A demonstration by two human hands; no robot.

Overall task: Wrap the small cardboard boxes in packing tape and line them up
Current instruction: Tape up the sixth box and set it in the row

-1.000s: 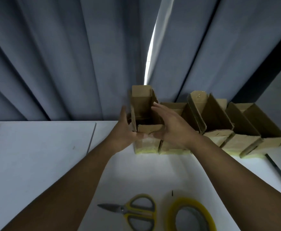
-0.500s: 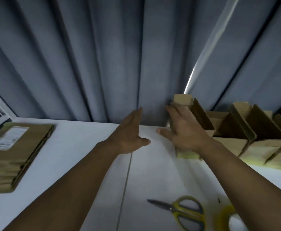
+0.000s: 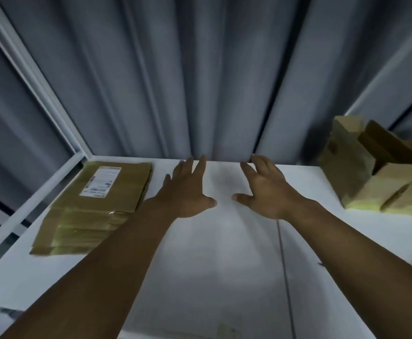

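Several small open cardboard boxes, taped yellow along their bottoms, stand in a row at the table's back right. A stack of flattened cardboard boxes with a white label lies at the back left. My left hand and my right hand hover side by side over the middle of the white table, fingers spread and straight, holding nothing. The left hand is just right of the flat stack; the right hand is well left of the box row.
Grey curtains hang behind the table's far edge. A white window frame runs along the left side. A seam crosses the tabletop below my right wrist.
Both hands have let go of the leftmost box in the row and moved left toward the flat stack. The view has swung left, so scissors and tape roll are out of sight.
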